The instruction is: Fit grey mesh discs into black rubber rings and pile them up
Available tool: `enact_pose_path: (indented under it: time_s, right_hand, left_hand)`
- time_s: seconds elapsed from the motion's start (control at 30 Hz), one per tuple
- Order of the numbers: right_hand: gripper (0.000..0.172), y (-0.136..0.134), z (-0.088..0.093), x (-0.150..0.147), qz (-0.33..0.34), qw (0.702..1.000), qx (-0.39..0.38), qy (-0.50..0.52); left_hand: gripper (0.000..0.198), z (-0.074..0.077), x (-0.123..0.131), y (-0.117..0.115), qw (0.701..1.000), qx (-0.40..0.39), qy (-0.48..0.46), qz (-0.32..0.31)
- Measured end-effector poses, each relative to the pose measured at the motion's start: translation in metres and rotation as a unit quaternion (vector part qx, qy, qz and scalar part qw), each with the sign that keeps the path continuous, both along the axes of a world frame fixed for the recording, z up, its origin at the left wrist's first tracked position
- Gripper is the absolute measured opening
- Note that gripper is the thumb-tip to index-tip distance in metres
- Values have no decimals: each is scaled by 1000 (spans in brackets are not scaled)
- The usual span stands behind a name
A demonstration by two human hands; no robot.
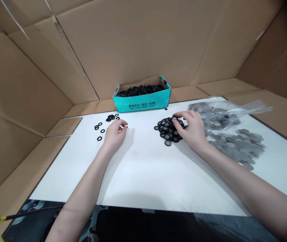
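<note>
My left hand point(114, 133) rests on the white board point(143, 174), fingers curled in a pinch beside a few loose black rubber rings point(100, 128); what it pinches is too small to make out. My right hand point(191, 127) lies over the right side of a pile of black rings with grey mesh centres point(167, 129), its fingertips pinching one ring at the top of the pile. Grey mesh discs point(236, 146) lie spread just right of that hand.
A teal box point(143, 101) full of black rings stands at the back centre. A clear plastic bag point(224, 112) with more grey discs lies at the back right. Brown cardboard walls surround the board on three sides. A dark cable point(19, 213) runs at the lower left.
</note>
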State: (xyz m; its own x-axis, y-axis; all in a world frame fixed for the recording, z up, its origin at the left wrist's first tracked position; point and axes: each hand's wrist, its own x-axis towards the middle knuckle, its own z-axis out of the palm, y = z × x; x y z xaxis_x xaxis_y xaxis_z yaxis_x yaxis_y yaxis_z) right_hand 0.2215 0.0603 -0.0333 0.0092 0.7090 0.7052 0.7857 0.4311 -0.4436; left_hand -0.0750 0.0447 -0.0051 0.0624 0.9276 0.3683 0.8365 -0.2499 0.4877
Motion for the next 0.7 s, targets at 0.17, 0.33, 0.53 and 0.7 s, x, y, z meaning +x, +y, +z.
enact_pose_path:
  time_s: [0.17, 0.33, 0.53, 0.7]
  right_hand:
    - [34, 3, -10, 1, -17, 997, -39, -60]
    - [39, -1, -7, 0, -7, 996, -45, -76]
    - [33, -8, 1, -2, 25, 998, -14, -52]
    - [25, -11, 5, -1, 49, 998, -11, -39]
  left_hand:
    - [16, -2, -2, 1, 1000, -12, 29, 4]
    - [18, 1, -8, 3, 995, -41, 79, 41]
    - [41, 1, -28, 6, 970, -81, 156, 168]
    - [42, -5, -39, 9, 951, -132, 193, 203]
